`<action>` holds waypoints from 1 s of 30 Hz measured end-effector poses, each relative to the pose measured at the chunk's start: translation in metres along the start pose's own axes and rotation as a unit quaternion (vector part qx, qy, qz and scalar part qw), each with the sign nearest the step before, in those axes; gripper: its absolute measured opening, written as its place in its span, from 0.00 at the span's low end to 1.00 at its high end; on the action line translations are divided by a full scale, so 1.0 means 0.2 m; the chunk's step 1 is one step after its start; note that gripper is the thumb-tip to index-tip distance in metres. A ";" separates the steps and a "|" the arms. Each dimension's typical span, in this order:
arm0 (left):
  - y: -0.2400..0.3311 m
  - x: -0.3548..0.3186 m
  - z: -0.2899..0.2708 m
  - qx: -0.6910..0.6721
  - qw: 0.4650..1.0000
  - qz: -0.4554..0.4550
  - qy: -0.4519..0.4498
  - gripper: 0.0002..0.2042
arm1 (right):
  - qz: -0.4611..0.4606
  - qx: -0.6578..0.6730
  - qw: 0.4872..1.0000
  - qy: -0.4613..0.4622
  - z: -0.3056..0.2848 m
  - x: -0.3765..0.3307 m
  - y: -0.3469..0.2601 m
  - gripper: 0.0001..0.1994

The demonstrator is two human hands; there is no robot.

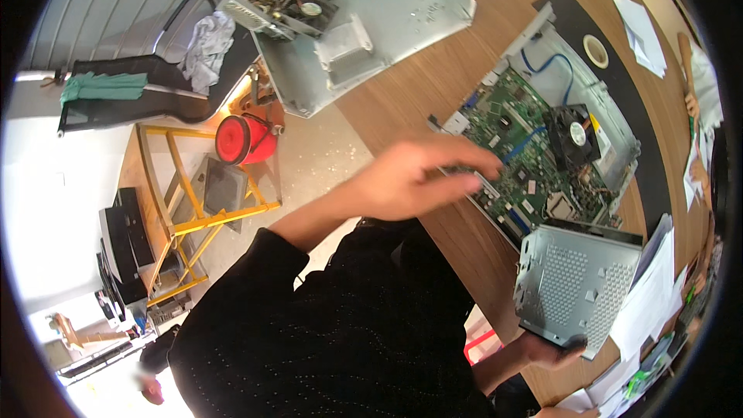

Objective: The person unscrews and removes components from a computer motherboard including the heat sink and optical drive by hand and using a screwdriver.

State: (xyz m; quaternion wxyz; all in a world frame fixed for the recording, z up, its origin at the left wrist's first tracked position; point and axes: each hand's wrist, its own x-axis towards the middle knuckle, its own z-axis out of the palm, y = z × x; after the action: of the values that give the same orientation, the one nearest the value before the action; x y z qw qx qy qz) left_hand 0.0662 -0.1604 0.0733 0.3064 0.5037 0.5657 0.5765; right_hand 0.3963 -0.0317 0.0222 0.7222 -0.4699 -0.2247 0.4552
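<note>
Table (433, 70): one panel (580, 282), one fan (573, 135)

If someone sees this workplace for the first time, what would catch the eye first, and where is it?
Probably the green circuit board and black fan in the opened metal case, right of centre, with the left hand at the board's edge. Then the perforated metal panel at lower right, its lower edge held by the right hand. At left, the red bucket beside the yellow frame stands out.

Grey ribbed wall (101, 11); pale floor (313, 159); yellow-legged wooden table (139, 173).
</note>
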 end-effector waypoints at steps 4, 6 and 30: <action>-0.01 -0.04 -0.11 0.027 0.990 -0.060 0.128 0.10 | 0.021 0.003 0.999 -0.028 -0.05 0.01 0.01 0.30; -0.10 -0.06 -0.15 0.044 0.963 -0.091 0.250 0.10 | 0.029 0.012 0.998 -0.051 -0.05 0.01 0.01 0.29; -0.28 -0.11 -0.09 0.033 0.981 -0.108 0.155 0.10 | -0.120 -0.078 0.970 -0.195 0.39 0.02 0.06 0.29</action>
State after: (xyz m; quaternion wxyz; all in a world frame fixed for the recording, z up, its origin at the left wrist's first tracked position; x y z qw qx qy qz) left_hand 0.0444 -0.1762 0.0165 0.2580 0.3541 0.6763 0.5921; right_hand 0.3355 0.0104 0.0471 0.6747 -0.3964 -0.4512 0.4291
